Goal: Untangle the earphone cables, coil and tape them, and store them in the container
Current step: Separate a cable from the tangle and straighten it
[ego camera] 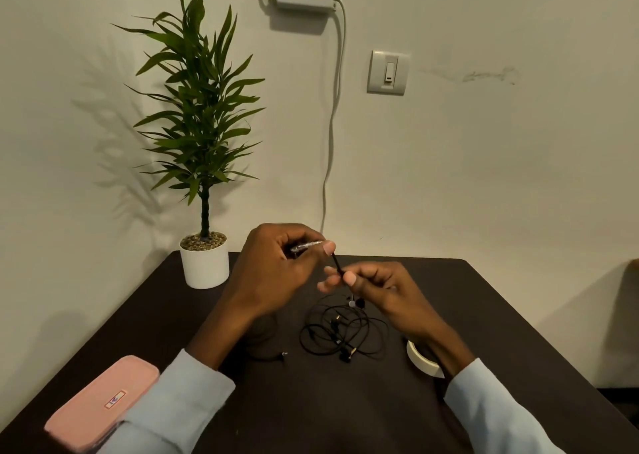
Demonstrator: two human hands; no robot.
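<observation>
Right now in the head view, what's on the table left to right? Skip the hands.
Pink case → plant pot → tangled earphones → tape roll.

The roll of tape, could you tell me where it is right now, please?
In the head view the roll of tape lies on the dark table to the right, beside the tangled earphone cables, partly hidden under the right forearm.

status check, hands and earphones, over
Left hand and right hand both pinch one black cable above table. Tangled earphones still loose. Tape roll under right wrist; pink case shut.
</observation>
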